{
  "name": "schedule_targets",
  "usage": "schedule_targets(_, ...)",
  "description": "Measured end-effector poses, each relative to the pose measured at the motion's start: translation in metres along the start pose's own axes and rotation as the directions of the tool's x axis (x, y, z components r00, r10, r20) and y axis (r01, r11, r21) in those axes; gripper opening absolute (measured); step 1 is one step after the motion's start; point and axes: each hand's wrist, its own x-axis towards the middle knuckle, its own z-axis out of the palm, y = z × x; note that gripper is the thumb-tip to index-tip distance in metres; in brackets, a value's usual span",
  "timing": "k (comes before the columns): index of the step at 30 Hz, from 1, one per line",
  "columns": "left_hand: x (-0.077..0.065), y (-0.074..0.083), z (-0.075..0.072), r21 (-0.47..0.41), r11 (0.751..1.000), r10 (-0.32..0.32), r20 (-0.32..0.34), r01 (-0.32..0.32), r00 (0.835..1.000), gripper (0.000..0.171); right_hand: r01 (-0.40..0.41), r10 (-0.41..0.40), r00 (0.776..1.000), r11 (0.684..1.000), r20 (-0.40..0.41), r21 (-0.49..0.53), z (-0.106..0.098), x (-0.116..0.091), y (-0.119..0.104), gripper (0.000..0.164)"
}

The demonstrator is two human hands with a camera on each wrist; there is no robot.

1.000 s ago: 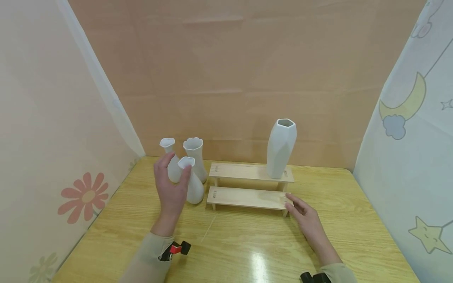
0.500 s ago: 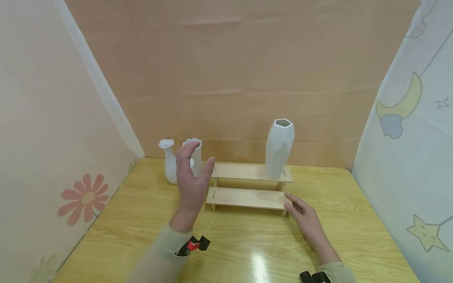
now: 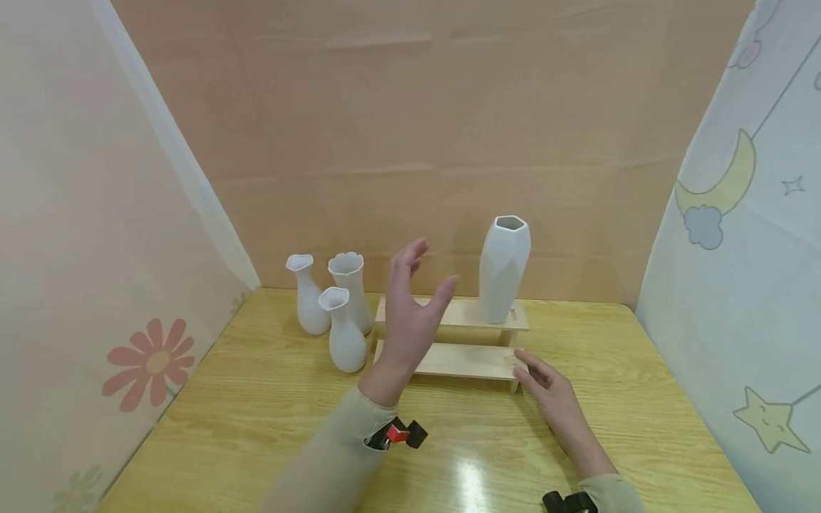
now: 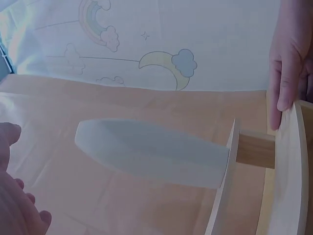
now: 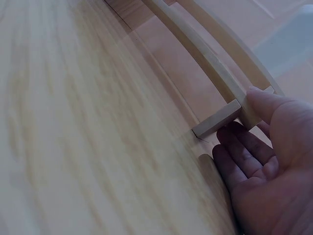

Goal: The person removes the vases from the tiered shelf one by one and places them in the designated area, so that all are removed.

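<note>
My left hand (image 3: 410, 328) is raised in front of a two-tier wooden stand, thumb and fingers spread apart with nothing between them. It hides part of the stand's left side in the head view. On the right end of the upper shelf (image 3: 458, 313) stands a tall white faceted vase (image 3: 503, 274), upright; the left wrist view shows this vase (image 4: 151, 152) beyond my left fingers (image 4: 19, 205). My right hand (image 3: 554, 406) pinches the right end of the lower shelf (image 3: 471, 362). In the right wrist view the thumb (image 5: 266, 103) lies against that end, other fingers below.
Three smaller white vases stand on the table left of the stand: a narrow-necked one (image 3: 312, 306), a scalloped-rim one (image 3: 351, 288) behind, and another narrow-necked one (image 3: 348, 345) in front. A brown backdrop (image 3: 385, 142) closes the back; patterned cloths (image 3: 737, 285) hang at both sides.
My left hand has moved right, away from the three small vases to in front of the stand, carrying nothing. The vases stay where they were, and my right hand keeps its place.
</note>
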Motion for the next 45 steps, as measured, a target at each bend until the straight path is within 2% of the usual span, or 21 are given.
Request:
schedule_targets(4, 0.006, -0.003, 0.019, 0.005, 0.998, -0.058, 0.073, 0.057, 0.996, 0.075, -0.004, 0.004, 1.0, 1.0, -0.003, 0.001, 0.0, 0.001, 0.001, 0.071)
schedule_targets(7, 0.009, -0.005, 0.032, 0.011, 0.996, -0.094, 0.099, 0.093, 0.991, 0.079, -0.007, 0.007, 1.0, 1.0, 0.004, 0.013, 0.0, 0.001, 0.001, 0.072)
schedule_targets(11, 0.012, -0.009, 0.048, 0.025, 0.987, -0.163, 0.108, 0.161, 0.981, 0.083, -0.008, 0.008, 1.0, 1.0, 0.004, 0.012, 0.0, 0.002, 0.001, 0.071)
schedule_targets(16, 0.017, -0.012, 0.067, 0.034, 0.964, -0.264, 0.109, 0.262, 0.958, 0.088, -0.009, 0.009, 1.0, 1.0, -0.002, 0.001, 0.0, 0.001, 0.0, 0.071)
schedule_targets(25, 0.025, -0.015, 0.091, 0.056, 0.93, -0.368, 0.11, 0.364, 0.923, 0.091, -0.02, 0.02, 1.0, 1.0, -0.003, -0.009, -0.001, 0.001, 0.0, 0.071)
schedule_targets(29, 0.027, -0.016, 0.098, 0.063, 0.916, -0.401, 0.103, 0.396, 0.91, 0.092, -0.014, 0.014, 1.0, 1.0, 0.001, -0.015, 0.0, 0.0, -0.001, 0.07)
schedule_targets(34, 0.028, -0.016, 0.104, 0.058, 0.907, -0.42, 0.101, 0.416, 0.902, 0.093, -0.014, 0.014, 1.0, 1.0, 0.0, -0.004, 0.0, 0.0, -0.004, 0.071)
schedule_targets(38, 0.028, -0.017, 0.106, 0.068, 0.905, -0.424, 0.101, 0.419, 0.9, 0.093, -0.014, 0.014, 1.0, 1.0, 0.009, 0.012, 0.0, -0.001, -0.005, 0.071)
schedule_targets(45, 0.029, -0.017, 0.107, 0.094, 0.91, -0.412, 0.101, 0.403, 0.906, 0.09, -0.019, 0.018, 1.0, 1.0, 0.013, 0.015, 0.0, -0.001, -0.004, 0.071)
